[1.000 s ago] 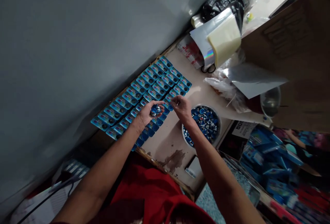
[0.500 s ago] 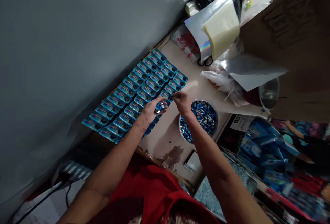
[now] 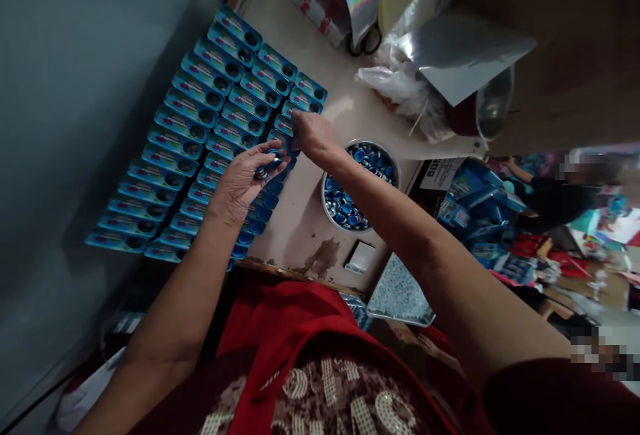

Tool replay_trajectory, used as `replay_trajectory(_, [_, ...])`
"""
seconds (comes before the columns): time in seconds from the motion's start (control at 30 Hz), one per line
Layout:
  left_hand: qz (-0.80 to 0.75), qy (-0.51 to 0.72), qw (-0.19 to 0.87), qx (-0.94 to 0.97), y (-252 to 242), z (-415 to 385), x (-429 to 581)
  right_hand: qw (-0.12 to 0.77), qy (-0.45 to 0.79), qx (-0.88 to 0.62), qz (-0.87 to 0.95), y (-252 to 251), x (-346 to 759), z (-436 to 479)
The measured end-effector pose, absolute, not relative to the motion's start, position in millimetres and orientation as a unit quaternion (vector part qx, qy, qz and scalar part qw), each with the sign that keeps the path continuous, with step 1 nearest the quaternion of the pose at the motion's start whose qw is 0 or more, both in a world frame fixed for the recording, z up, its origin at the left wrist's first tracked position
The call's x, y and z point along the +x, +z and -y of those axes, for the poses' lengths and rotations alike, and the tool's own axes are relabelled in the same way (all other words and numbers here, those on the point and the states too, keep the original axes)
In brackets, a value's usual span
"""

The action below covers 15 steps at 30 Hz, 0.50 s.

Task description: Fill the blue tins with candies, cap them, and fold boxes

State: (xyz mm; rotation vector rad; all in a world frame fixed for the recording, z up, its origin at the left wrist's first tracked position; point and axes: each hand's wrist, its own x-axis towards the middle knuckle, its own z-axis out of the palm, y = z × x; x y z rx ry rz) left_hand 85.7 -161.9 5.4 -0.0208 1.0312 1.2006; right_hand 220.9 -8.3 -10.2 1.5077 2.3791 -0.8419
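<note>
Rows of small blue printed packs (image 3: 181, 123), each with a dark round spot at one end, lie side by side on the table. My left hand (image 3: 235, 185) is palm up over the near rows, fingers curled round several small blue-and-silver round caps (image 3: 267, 165). My right hand (image 3: 313, 133) is closed in a pinch at the right-hand row, its fingertips down at a pack; what they hold is hidden. Under my right forearm, a round metal bowl (image 3: 323, 203) holds many similar blue-and-silver caps.
Scissors (image 3: 365, 41), a plastic bag (image 3: 405, 91) and a clear cup (image 3: 495, 105) stand toward the back. A small white box (image 3: 361, 256) lies near the front edge, beside a tray of pale blue bits (image 3: 400, 291). A wall is on the left; people sit at right.
The view has shifted closer to the packs, and things sit further left and higher. My right hand has come down onto the right-hand row; my left hand still holds the caps.
</note>
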Motion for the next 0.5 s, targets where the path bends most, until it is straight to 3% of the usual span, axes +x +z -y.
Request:
replay_trajectory(0.07, [-0.475, 0.539, 0.695, -0.012, 10, 165, 85, 0.061, -0.316, 0.491, -0.810, -3, 228, 12])
replay_trajectory(0.27, [-0.462, 0.537, 0.705, -0.037, 14, 168, 79, -0.169, -0.441, 0.468, -0.747, 23, 253, 55])
replay_trajectory(0.5, [-0.476, 0.540, 0.689, -0.087, 5, 161, 89, -0.201, -0.492, 0.440, -0.724, 17, 246, 89])
